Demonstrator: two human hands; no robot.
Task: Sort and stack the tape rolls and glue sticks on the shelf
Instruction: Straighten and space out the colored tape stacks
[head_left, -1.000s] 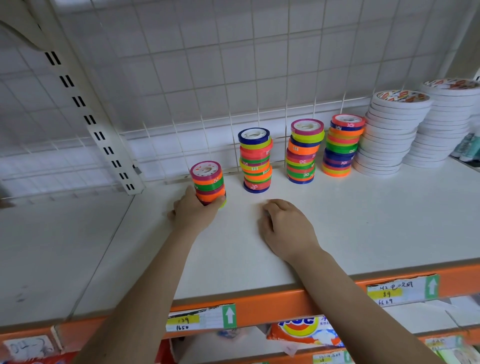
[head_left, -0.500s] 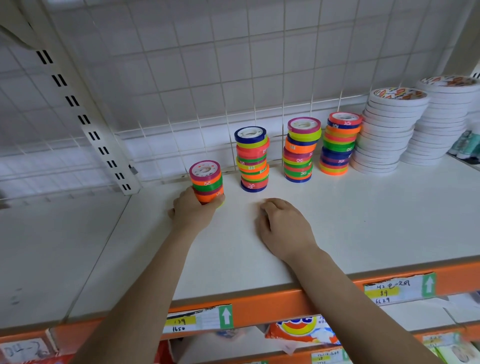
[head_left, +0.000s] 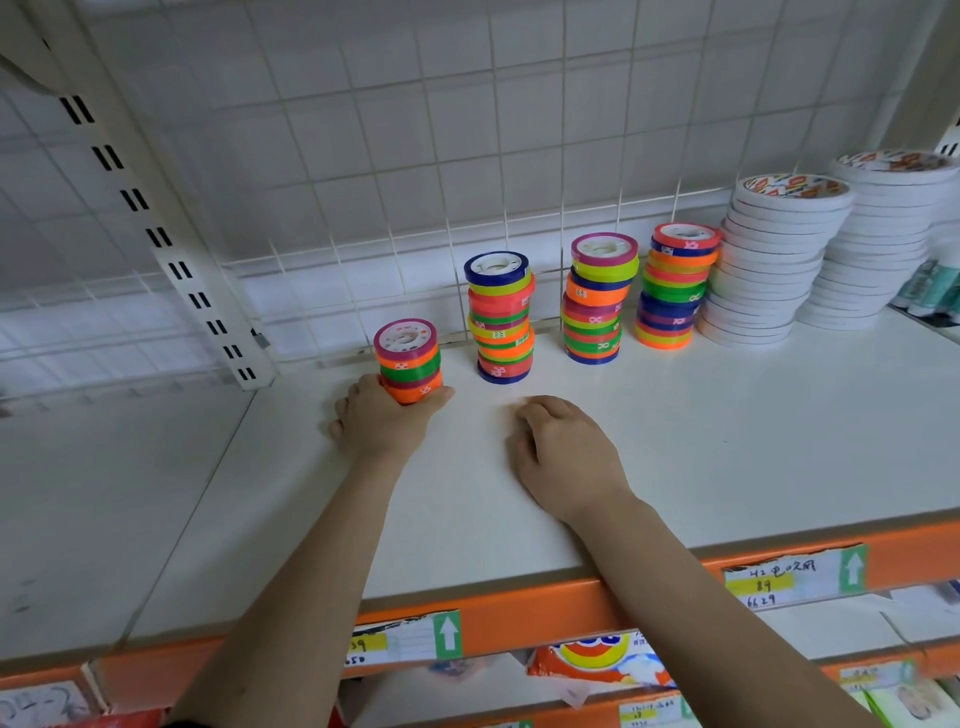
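Left hand (head_left: 382, 418) grasps base of short stack of coloured plastic tape rolls (head_left: 409, 361), standing at left end of row on white metal shelf (head_left: 675, 441); right hand (head_left: 563, 457) rests knuckles-up, fingers loosely curled, grasping nothing; advice: slide stack low and level, line up beside taller blue-topped tape stack (head_left: 500, 317), avoid toppling.

Glossy plastic tape rolls (head_left: 409, 360) — matt white shelf (head_left: 675, 441), probably painted metal.

Two bare, sleeveless forearms (head_left: 311, 571)
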